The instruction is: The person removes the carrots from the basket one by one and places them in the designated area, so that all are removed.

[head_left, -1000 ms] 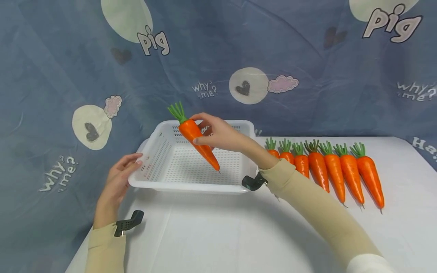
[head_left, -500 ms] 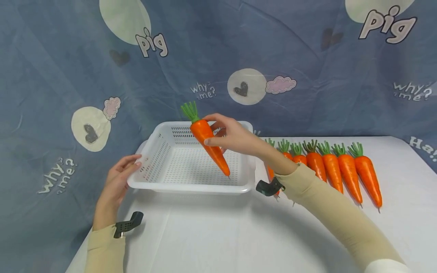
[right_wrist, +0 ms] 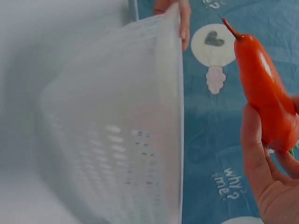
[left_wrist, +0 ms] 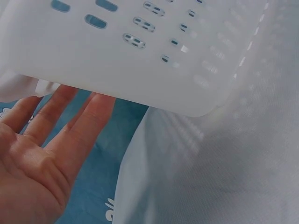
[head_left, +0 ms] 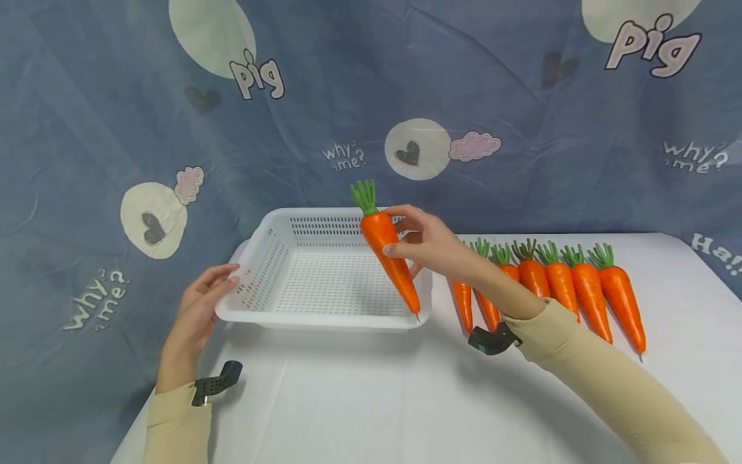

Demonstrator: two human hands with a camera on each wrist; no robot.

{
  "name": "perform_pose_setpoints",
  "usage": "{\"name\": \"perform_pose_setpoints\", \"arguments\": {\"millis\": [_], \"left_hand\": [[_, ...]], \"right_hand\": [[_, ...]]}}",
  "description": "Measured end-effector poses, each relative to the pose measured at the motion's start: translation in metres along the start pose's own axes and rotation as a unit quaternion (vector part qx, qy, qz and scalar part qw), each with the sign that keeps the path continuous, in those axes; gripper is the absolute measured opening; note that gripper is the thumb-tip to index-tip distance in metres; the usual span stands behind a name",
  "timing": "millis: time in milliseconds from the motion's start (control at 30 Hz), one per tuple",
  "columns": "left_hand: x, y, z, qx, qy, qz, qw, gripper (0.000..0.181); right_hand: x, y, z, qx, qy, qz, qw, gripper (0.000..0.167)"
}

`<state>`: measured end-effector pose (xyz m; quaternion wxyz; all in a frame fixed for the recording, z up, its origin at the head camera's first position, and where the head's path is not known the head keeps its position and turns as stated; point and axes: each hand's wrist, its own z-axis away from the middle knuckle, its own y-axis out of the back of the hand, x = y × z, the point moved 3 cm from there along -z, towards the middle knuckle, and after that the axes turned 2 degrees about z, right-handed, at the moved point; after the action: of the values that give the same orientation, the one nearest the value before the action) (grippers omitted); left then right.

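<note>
In the head view my right hand (head_left: 426,243) pinches an orange carrot (head_left: 391,261) with green stalks between thumb and fingers. The carrot is tilted, stalks up and tip down, above the right part of a white plastic basket (head_left: 324,320). Up close in the right wrist view, the carrot (right_wrist: 266,88) lies between the thumb and fingers, apart from the basket wall (right_wrist: 117,102). At the basket's left rim, my left hand (head_left: 197,306) holds on with thumb and fingertips. The left wrist view has its fingers (left_wrist: 86,121) against the rim.
Several more carrots (head_left: 625,303) lie side by side on the white table (head_left: 348,399), right of the basket; my right forearm partly covers them. A blue printed cloth (head_left: 324,77) hangs behind the table. The basket's visible floor has nothing on it.
My right hand has moved to the right with the carrot, from over the basket's middle to its right side. The left hand and basket stay in place.
</note>
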<state>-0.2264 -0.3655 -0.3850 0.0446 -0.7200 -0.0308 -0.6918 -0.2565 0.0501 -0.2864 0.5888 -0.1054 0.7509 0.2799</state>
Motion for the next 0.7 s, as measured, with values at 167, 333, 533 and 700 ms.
{"name": "perform_pose_setpoints", "arguments": {"millis": [167,333,533,700], "left_hand": [[0.001,-0.001,0.001,0.000,-0.004,0.002,1.0000,0.038],[0.001,-0.001,0.001,0.003,-0.002,-0.002,1.0000,0.039],[0.001,0.000,0.001,0.005,-0.002,-0.008,1.0000,0.038],[0.000,0.000,0.000,0.002,-0.003,-0.005,1.0000,0.037]], "right_hand": [[0.006,0.007,0.015,0.016,0.000,-0.005,0.9999,0.056],[0.011,0.014,0.029,0.029,-0.003,0.011,0.9995,0.056],[0.017,0.021,0.043,0.047,-0.010,0.027,0.9985,0.059],[0.026,0.029,0.058,0.064,-0.017,0.049,0.9966,0.060]]}}
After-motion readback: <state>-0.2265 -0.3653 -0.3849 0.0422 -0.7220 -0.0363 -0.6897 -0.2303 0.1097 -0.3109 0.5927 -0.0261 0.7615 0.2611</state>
